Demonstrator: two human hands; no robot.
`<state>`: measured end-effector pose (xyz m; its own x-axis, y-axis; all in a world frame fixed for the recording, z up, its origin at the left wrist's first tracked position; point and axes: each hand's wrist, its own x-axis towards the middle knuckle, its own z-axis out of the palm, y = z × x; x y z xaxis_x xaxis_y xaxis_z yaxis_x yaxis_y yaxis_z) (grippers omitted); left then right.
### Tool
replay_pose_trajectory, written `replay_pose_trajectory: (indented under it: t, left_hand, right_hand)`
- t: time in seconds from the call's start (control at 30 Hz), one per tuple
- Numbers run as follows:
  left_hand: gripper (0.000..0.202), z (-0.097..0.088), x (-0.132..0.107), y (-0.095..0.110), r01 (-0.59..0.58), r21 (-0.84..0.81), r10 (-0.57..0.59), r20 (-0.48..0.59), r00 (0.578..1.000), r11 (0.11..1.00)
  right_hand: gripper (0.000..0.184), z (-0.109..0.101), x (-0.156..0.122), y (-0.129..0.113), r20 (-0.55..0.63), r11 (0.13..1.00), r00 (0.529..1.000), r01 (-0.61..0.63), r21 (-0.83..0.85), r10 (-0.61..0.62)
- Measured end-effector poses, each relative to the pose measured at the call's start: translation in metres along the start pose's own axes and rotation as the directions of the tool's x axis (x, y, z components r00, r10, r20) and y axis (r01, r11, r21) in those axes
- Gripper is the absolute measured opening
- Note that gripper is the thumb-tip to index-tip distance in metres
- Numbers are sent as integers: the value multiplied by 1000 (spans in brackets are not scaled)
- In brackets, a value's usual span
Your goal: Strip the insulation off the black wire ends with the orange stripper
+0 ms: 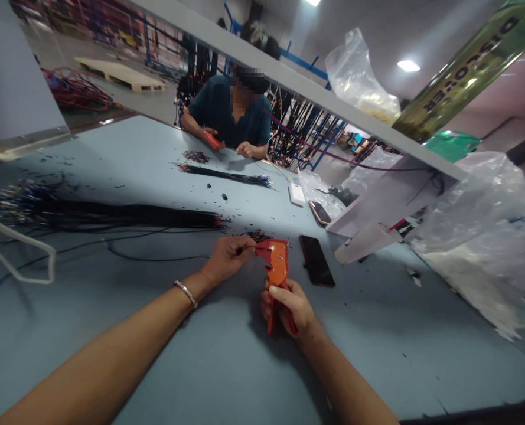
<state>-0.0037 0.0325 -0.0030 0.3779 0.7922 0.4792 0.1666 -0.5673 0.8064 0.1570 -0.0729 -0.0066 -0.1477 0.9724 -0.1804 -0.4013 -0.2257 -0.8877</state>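
Note:
My right hand [289, 307] is wrapped round the handles of an orange-red wire stripper [276, 265], held upright over the blue-grey table [227, 360]. My left hand [227, 257] pinches the end of a thin black wire [156, 258] and holds it at the stripper's jaws. A silver bangle [186, 293] sits on my left wrist. A thick bundle of black wires [111, 216] lies to the left on the table. Small bits of stripped insulation [257, 236] lie just beyond the tool.
A black phone [316, 260] lies right of the stripper, another phone [319, 212] and a white box [296, 193] further back. Across the table a person [231, 112] holds a red tool beside another wire bundle [227, 175]. Clear plastic bags [475, 236] fill the right side.

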Motion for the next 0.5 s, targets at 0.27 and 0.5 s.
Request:
replay_pose_trajectory:
  t: [0.27, 0.5]
  left_hand:
    - [21, 0, 0, -1, 3, 4, -3, 4, 1000, 1000]
    - [21, 3, 1, -5, 26, 48, -27, 20, 999, 999]
  right_hand:
    - [31, 0, 1, 2, -21, 1000, 1000, -6, -21, 5]
    - [32, 2, 2, 0, -107, 998, 993, -34, 47, 39]
